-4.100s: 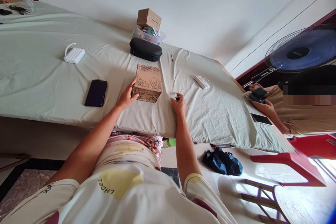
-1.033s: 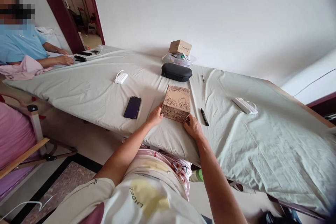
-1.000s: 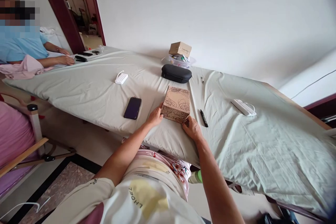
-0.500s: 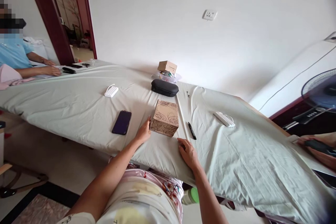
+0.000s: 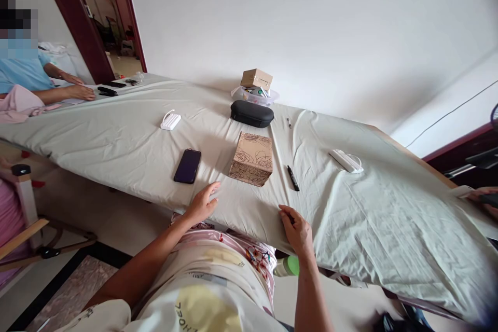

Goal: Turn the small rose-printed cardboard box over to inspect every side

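From the head camera, a plain white wall (image 5: 218,15) backs a table under a creased pale-green cloth (image 5: 389,218), whose near edge slants down to the right. A scribbled brown cardboard box (image 5: 251,158) rests on it, a strip of cloth between it and the near edge.

Around the box, a dark flat smartphone (image 5: 187,166) lies at nine o'clock, a black pen-shaped marker (image 5: 293,178) at four, and a black oblong zip case (image 5: 252,113) at twelve. A white ribbed block with a loop (image 5: 346,161) sits at three, well apart, with wide cloth running toward four o'clock.

The left hand (image 5: 204,203) is at eight o'clock by the near edge, fingers parted and holding nothing. The right hand (image 5: 298,228) is at five, fingers loosely bent, partly open, nothing showing in them.
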`<action>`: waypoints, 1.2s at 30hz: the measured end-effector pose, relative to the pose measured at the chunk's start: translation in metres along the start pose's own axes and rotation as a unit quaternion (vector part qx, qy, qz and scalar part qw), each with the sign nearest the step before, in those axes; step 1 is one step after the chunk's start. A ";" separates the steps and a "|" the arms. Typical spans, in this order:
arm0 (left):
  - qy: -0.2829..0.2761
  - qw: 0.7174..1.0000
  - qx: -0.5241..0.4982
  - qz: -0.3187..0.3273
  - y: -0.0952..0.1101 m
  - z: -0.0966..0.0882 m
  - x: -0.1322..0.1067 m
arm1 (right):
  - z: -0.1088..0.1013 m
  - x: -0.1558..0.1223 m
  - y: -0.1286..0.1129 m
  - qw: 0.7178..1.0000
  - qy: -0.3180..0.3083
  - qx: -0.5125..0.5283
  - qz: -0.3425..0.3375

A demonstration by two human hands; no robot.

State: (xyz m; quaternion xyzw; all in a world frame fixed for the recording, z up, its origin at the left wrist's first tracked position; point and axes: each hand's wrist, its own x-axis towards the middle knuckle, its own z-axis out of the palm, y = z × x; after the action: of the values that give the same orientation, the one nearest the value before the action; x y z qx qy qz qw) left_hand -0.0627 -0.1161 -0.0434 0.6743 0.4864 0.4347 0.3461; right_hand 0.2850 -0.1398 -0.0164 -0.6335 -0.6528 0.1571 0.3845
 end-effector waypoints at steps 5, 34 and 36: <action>-0.003 1.000 0.006 -0.016 0.014 -0.006 -0.024 | -0.001 0.000 0.001 1.000 0.003 -0.009 -0.005; 0.169 0.816 0.482 -0.269 -0.004 -0.066 0.057 | -0.002 -0.002 0.001 0.999 0.001 -0.007 -0.032; 0.172 0.815 0.481 -0.273 -0.006 -0.065 0.057 | -0.001 -0.002 0.001 0.999 0.002 -0.005 -0.031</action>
State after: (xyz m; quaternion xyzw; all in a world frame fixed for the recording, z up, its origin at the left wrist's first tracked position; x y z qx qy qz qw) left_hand -0.1160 -0.0567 -0.0092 0.5088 0.8491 0.1421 -0.0069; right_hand 0.2864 -0.1418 -0.0170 -0.6149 -0.6722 0.1407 0.3877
